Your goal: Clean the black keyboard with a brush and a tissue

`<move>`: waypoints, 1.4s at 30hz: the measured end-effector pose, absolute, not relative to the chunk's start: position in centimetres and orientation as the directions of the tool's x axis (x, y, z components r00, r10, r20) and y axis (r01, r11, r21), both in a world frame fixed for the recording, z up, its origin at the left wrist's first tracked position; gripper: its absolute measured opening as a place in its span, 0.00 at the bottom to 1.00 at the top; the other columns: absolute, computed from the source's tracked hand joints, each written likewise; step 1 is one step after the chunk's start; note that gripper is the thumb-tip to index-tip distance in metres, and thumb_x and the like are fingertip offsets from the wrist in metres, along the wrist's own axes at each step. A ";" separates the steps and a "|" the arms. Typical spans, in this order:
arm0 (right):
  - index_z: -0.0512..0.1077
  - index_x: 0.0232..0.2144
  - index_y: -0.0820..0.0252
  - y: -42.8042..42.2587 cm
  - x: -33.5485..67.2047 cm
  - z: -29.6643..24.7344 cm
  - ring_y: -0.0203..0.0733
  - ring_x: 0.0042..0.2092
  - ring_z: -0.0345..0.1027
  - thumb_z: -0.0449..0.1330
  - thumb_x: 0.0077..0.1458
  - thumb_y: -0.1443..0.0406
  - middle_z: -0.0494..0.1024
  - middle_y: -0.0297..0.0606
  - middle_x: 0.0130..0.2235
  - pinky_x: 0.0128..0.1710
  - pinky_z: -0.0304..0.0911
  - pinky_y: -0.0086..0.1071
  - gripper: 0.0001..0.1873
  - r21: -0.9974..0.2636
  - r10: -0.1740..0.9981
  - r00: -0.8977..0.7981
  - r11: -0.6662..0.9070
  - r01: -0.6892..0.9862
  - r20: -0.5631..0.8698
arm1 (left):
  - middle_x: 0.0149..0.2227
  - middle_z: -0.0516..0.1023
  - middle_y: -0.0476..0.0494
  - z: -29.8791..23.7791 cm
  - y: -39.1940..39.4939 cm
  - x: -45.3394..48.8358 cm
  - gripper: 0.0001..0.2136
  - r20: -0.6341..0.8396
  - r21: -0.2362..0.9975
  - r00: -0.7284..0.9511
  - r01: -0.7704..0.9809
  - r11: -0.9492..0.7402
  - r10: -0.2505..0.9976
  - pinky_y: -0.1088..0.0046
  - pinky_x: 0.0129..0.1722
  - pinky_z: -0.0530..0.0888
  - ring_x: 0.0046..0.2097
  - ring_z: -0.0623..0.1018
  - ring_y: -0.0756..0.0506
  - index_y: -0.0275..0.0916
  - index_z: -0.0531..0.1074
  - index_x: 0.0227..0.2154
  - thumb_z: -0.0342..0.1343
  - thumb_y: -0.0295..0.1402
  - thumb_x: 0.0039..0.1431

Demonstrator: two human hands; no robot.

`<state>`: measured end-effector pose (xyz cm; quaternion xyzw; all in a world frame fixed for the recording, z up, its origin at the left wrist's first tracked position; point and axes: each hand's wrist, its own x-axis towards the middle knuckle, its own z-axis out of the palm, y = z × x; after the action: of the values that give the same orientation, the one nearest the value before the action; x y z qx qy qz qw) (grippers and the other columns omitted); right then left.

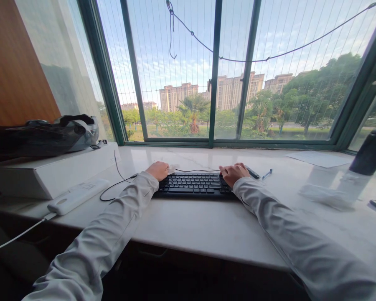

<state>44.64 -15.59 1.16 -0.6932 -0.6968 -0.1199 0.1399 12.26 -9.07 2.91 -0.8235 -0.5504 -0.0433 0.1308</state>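
Note:
A black keyboard point(191, 184) lies on the white marble-like counter, its keys facing up. At its left end is my left hand point(158, 170), closed, with a crumpled white tissue point(172, 168) poking out past the fingers. My right hand point(234, 173) grips the keyboard's right end, with its fingers bent over the far corner and covering the keys there. A thin black cable point(197, 170) runs along behind the keyboard. Just beyond my right hand lie a dark pen-like object point(253, 172) and a small blue-capped pen point(267, 174).
A white power strip point(77, 197) lies at the left, beside a white box point(50, 175) with a black bag point(40, 136) on top. To the right are a black bottle point(369, 152), a clear plastic packet point(327, 196) and a paper sheet point(318, 159). A window point(228, 144) stands behind.

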 end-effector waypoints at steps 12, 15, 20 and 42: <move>0.78 0.35 0.53 -16.2 44.3 1.6 0.48 0.49 0.67 0.37 0.63 0.52 0.80 0.40 0.39 0.53 0.46 0.40 0.30 -0.017 0.934 -0.022 0.030 0.999 0.356 | 0.37 0.78 0.40 2.2 -9.0 13.1 0.13 0.280 -0.139 0.497 0.867 -0.478 0.821 0.70 0.42 0.68 0.41 0.76 0.44 0.38 0.74 0.32 0.43 0.32 0.60; 0.78 0.36 0.55 -16.4 44.2 1.9 0.48 0.48 0.67 0.37 0.63 0.53 0.80 0.42 0.39 0.52 0.46 0.40 0.30 -0.007 0.937 -0.041 0.046 0.999 0.346 | 0.38 0.77 0.40 2.0 -9.1 13.7 0.12 0.296 -0.138 0.535 0.844 -0.519 0.791 0.71 0.42 0.68 0.41 0.75 0.44 0.37 0.74 0.34 0.44 0.32 0.60; 0.78 0.35 0.54 -16.2 44.3 1.7 0.49 0.49 0.66 0.37 0.63 0.52 0.80 0.43 0.40 0.52 0.45 0.40 0.30 -0.009 0.939 -0.033 0.038 0.999 0.343 | 0.39 0.75 0.41 1.5 -9.3 14.9 0.12 0.325 -0.116 0.616 0.779 -0.616 0.718 0.71 0.43 0.68 0.41 0.74 0.45 0.37 0.72 0.37 0.43 0.33 0.62; 0.78 0.35 0.54 -16.0 44.3 1.6 0.48 0.51 0.65 0.38 0.63 0.52 0.79 0.41 0.42 0.53 0.43 0.41 0.30 -0.032 0.942 -0.007 0.019 0.999 0.336 | 0.42 0.77 0.38 2.8 -8.4 13.1 0.11 0.141 -0.208 0.566 0.819 -0.534 0.813 0.73 0.43 0.68 0.44 0.75 0.44 0.37 0.73 0.40 0.47 0.30 0.59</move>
<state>44.29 -16.00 1.57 -0.6919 -0.7013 -0.1084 0.1329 13.14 -8.44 2.75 -0.8757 -0.4659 -0.0134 0.1260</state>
